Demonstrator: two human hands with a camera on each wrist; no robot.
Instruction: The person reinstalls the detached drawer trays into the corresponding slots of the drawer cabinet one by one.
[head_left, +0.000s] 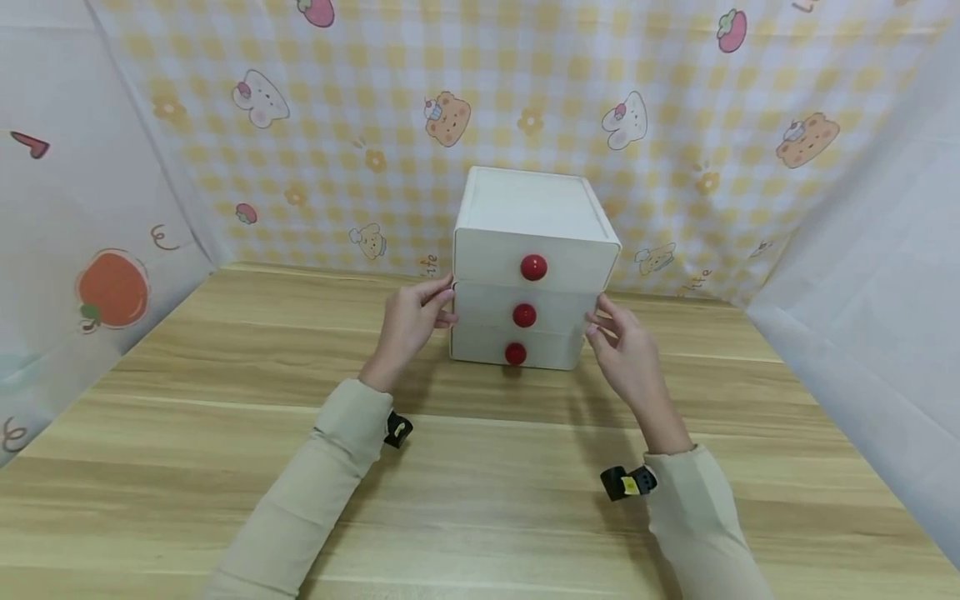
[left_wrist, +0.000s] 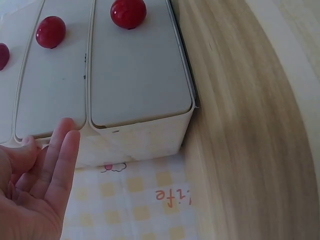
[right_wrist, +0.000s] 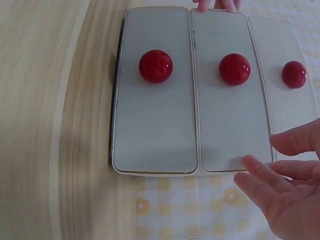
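A white three-drawer cabinet [head_left: 536, 204] stands upright on the table, all drawers closed. Each drawer front has a round red knob, the top knob [head_left: 533, 267] above the middle knob [head_left: 524, 315] and the bottom knob [head_left: 515, 354]. My left hand [head_left: 411, 321] is at the cabinet's left side, its thumb and fingertips right at the edge of the middle drawer. On the opposite side, my right hand [head_left: 628, 346] has its fingertips at the right edge of that drawer. In the right wrist view, the right-hand fingers [right_wrist: 265, 180] extend toward the middle drawer's corner.
The wood-grain table [head_left: 465, 500] runs up to a yellow checked cloth [head_left: 315, 167] hanging close behind the cabinet. White cloth sides [head_left: 75, 208] flank it left and right. Black wrist cameras sit at the left cuff [head_left: 360, 408] and right cuff [head_left: 675, 471].
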